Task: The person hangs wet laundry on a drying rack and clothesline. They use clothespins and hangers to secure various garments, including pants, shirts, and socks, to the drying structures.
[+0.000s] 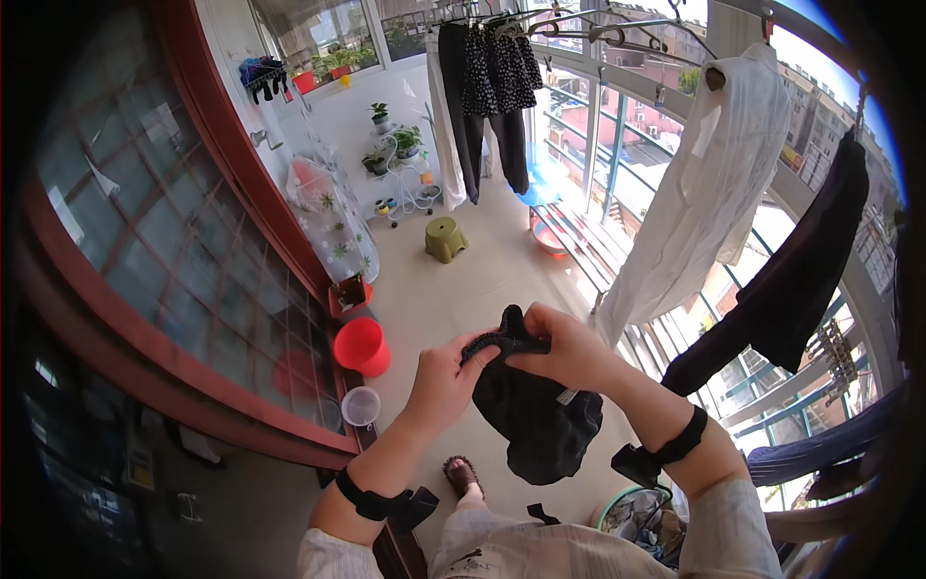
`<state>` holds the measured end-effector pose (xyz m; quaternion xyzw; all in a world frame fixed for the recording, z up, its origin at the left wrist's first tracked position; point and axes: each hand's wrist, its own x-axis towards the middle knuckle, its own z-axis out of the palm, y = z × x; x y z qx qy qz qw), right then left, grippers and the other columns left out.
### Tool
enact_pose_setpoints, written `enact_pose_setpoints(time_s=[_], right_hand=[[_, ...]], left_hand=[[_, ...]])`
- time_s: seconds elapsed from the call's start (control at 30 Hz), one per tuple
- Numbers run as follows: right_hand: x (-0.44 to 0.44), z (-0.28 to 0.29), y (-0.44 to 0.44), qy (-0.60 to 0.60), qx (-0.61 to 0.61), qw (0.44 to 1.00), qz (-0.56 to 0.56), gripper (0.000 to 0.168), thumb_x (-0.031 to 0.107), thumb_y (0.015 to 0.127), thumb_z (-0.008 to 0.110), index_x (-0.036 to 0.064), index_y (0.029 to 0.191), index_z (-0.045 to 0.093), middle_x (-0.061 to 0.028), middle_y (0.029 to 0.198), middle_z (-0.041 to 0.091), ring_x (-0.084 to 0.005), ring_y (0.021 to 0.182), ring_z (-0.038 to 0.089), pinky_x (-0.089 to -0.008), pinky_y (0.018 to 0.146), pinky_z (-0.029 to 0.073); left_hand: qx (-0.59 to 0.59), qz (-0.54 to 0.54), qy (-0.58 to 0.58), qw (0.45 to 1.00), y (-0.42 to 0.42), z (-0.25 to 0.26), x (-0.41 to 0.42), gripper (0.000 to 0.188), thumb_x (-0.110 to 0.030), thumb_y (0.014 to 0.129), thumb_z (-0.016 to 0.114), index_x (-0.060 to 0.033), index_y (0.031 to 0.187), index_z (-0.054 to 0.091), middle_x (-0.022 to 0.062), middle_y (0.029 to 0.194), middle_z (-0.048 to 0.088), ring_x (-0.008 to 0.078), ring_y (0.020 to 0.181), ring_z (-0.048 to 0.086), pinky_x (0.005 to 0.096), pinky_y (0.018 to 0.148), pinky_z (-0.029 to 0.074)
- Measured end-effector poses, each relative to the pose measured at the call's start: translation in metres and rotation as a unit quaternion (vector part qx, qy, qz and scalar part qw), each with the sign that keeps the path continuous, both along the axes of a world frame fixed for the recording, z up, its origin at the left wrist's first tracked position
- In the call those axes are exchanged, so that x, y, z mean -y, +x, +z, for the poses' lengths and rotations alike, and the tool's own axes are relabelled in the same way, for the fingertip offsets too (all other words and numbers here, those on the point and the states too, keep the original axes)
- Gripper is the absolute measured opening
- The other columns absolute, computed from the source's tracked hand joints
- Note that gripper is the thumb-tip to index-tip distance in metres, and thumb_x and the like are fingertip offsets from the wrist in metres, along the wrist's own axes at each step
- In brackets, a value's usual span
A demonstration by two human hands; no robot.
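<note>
Both hands hold up a black cloth garment in front of my body. My left hand pinches the gathered, elastic-looking edge between thumb and fingers. On the other side of that edge, my right hand grips a bunched part of it. The lower fabric hangs loose above the floor, and a small white tag shows on it. What kind of garment it is, I cannot tell. Black straps with small devices sit around both forearms.
White clothing and a black garment hang at the right by the windows. A basin of laundry stands near my right side. Along the left lie a red bucket and a clear tub. A green stool stands ahead.
</note>
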<state>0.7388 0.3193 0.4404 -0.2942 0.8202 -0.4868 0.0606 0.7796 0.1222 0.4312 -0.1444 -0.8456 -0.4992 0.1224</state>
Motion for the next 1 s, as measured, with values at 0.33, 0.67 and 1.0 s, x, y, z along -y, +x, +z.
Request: enact_pose_setpoints(time_s=[0.33, 0.67, 1.0], right_hand=[[0.069, -0.049, -0.166, 0.190, 0.070, 0.978, -0.041, 0.027, 0.009, 0.077, 0.058, 0.003, 0.103, 0.054, -0.0107, 0.090, 0.059, -0.0244, 0.082, 0.060, -0.0357, 0.071, 0.049], [0.140, 0.011, -0.326, 0.240, -0.025, 0.950, -0.200, 0.050, 0.012, 0.074, 0.065, 0.008, 0.118, 0.042, -0.0118, 0.111, 0.047, -0.0256, 0.095, 0.054, -0.0358, 0.079, 0.049], [0.152, 0.037, -0.545, -0.226, 0.301, 0.899, -0.226, 0.026, 0.005, 0.083, 0.049, 0.012, 0.107, 0.049, -0.0040, 0.086, 0.058, -0.0158, 0.071, 0.061, -0.0295, 0.059, 0.052]], left_hand=[[-0.061, 0.053, 0.117, 0.990, -0.163, 0.033, 0.195, 0.015, -0.011, 0.085, 0.062, 0.0009, 0.094, 0.063, 0.0038, 0.076, 0.063, 0.0075, 0.071, 0.055, 0.0217, 0.069, 0.044], [-0.029, 0.108, 0.222, 0.969, -0.331, 0.024, 0.298, 0.023, -0.019, 0.087, 0.062, 0.0012, 0.097, 0.063, -0.0005, 0.080, 0.063, 0.0064, 0.074, 0.053, 0.0219, 0.070, 0.043], [0.051, 0.064, 0.167, 0.982, -0.515, 0.044, 0.337, 0.022, -0.018, 0.087, 0.062, 0.0006, 0.097, 0.061, -0.0011, 0.086, 0.062, 0.0071, 0.077, 0.055, 0.0222, 0.072, 0.044]])
